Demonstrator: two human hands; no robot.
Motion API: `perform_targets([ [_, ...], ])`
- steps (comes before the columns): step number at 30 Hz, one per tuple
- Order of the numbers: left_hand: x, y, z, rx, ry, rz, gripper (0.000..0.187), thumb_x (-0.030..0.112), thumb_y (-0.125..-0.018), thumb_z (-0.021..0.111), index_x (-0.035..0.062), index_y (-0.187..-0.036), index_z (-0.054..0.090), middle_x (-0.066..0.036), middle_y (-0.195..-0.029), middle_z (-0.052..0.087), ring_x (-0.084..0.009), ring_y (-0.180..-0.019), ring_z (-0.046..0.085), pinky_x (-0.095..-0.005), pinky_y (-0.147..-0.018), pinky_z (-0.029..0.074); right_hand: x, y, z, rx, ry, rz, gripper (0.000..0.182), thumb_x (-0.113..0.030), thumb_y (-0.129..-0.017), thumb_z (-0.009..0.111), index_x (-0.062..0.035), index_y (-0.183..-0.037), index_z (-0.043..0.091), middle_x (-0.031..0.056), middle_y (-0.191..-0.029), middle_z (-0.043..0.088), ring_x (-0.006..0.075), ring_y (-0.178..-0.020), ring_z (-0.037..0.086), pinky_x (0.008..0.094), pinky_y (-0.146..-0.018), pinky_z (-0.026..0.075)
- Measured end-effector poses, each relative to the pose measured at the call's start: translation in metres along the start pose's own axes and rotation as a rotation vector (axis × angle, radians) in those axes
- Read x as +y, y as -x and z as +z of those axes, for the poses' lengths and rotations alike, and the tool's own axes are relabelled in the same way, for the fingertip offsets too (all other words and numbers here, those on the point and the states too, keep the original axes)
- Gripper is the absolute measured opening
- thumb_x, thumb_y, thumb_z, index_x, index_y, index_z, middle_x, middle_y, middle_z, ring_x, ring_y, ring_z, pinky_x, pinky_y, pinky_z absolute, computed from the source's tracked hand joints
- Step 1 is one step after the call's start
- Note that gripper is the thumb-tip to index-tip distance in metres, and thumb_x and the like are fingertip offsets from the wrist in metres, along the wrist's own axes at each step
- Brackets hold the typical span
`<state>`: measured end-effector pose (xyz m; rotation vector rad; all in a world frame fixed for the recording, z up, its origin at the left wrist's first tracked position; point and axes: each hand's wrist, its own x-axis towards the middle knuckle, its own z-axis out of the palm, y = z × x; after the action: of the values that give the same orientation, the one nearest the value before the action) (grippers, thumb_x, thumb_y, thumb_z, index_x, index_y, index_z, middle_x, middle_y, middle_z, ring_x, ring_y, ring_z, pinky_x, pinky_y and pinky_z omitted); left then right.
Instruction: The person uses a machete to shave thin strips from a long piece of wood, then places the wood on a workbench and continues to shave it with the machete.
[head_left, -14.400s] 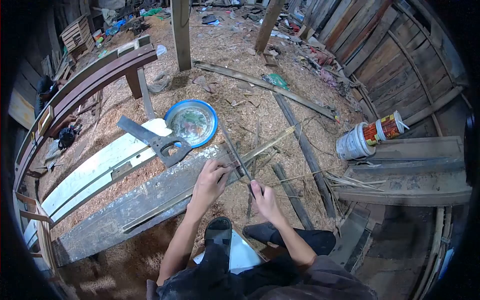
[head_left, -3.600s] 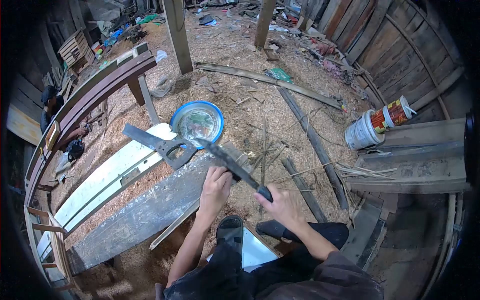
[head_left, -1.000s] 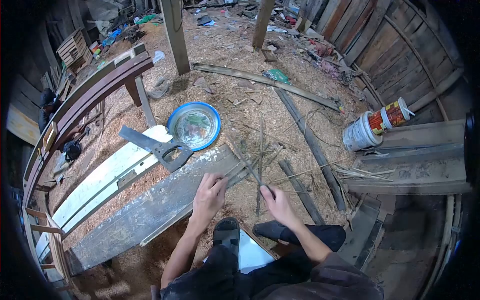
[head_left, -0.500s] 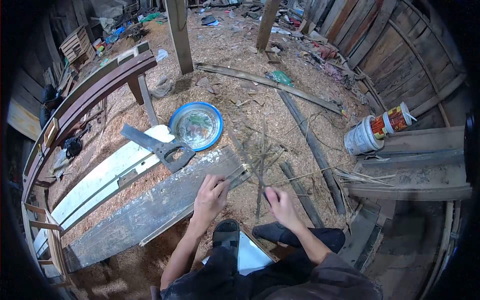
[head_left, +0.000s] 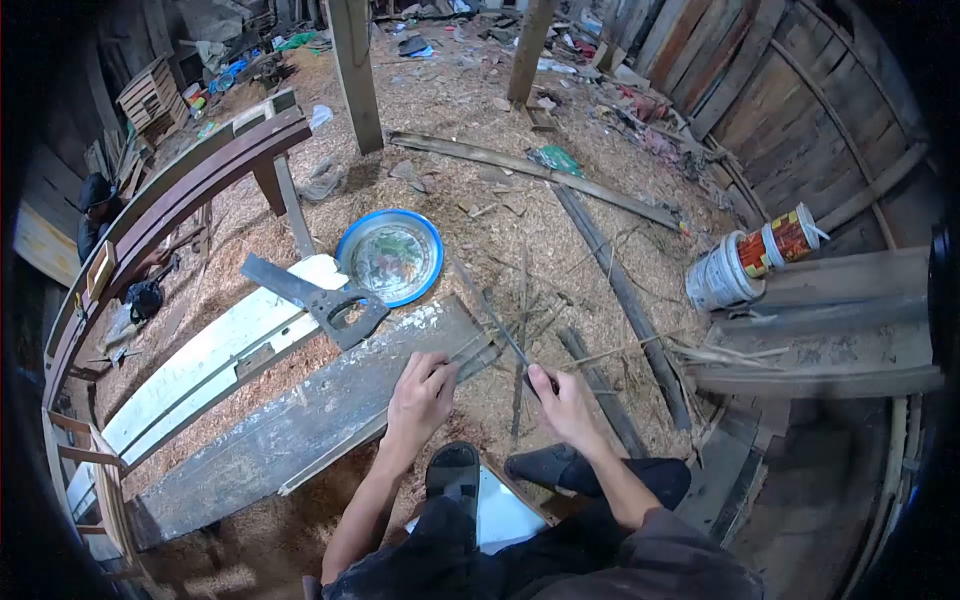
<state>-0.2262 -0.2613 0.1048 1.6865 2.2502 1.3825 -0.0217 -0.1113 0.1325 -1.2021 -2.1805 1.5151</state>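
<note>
My left hand (head_left: 420,398) rests on the near end of a worn grey plank (head_left: 300,425), its fingers curled round a thin wooden strip (head_left: 472,350) that points toward the plank's end. In my closed right hand (head_left: 572,408) is the dark handle of a long-bladed knife (head_left: 500,325). Its narrow blade slants up and to the left, past the plank's end. A handsaw (head_left: 318,298) lies left of the knife, across a white-painted board (head_left: 215,350) and the plank's edge.
A blue-rimmed basin (head_left: 392,257) stands on the shavings beyond the plank. Dark timbers (head_left: 625,290) and thin sticks lie ahead and right. Stacked buckets (head_left: 725,272) lean by boards on the right. A curved wooden frame (head_left: 180,195) runs along the left, with a person (head_left: 97,210) behind it.
The knife blade, blurred before, is now sharper, and my right hand has shifted slightly. My left hand stays in place. The person at the far left has risen higher into view.
</note>
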Motion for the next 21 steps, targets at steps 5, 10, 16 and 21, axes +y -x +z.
perform_targets([
  [5, 0.005, 0.000, -0.002, -0.004, 0.014, -0.020, 0.024, -0.006, -0.082, 0.078, 0.0022, -0.104, 0.075, -0.013, -0.107, 0.068, -0.0346, -0.095, 0.065, -0.0430, -0.083, 0.055, -0.010, 0.014, -0.006, -0.009, -0.085, -0.019, 0.065, -0.055, -0.107, 0.056, 0.0082, -0.106, 0.071, 0.0213, -0.078, 0.070, 0.0283, -0.075, 0.068, 0.0435, -0.073, 0.051],
  [10, 0.005, -0.001, -0.003, 0.012, 0.000, -0.005, 0.016, -0.002, -0.085, 0.077, 0.0009, -0.101, 0.073, -0.012, -0.105, 0.068, -0.0325, -0.094, 0.066, -0.0428, -0.081, 0.056, 0.017, 0.016, 0.001, 0.019, 0.015, -0.048, 0.065, -0.058, -0.105, 0.058, 0.0055, -0.105, 0.072, 0.0130, -0.073, 0.066, 0.0234, -0.071, 0.066, 0.0393, -0.068, 0.050],
  [16, 0.000, -0.001, 0.004, 0.023, -0.059, 0.036, 0.019, -0.001, -0.084, 0.077, 0.0010, -0.102, 0.072, -0.013, -0.106, 0.068, -0.0344, -0.095, 0.065, -0.0448, -0.083, 0.055, -0.019, 0.027, -0.004, 0.081, 0.060, -0.155, 0.066, -0.063, -0.103, 0.060, 0.0026, -0.101, 0.070, 0.0118, -0.068, 0.063, 0.0232, -0.065, 0.066, 0.0383, -0.062, 0.048],
  [21, 0.017, -0.013, -0.003, 0.054, -0.063, -0.026, 0.019, -0.001, -0.086, 0.078, -0.0002, -0.104, 0.075, -0.013, -0.109, 0.071, -0.0346, -0.100, 0.067, -0.0433, -0.086, 0.056, -0.005, 0.019, -0.002, 0.005, 0.195, -0.094, 0.064, -0.064, -0.101, 0.063, -0.0003, -0.096, 0.070, 0.0119, -0.066, 0.063, 0.0260, -0.060, 0.065, 0.0402, -0.058, 0.048],
])
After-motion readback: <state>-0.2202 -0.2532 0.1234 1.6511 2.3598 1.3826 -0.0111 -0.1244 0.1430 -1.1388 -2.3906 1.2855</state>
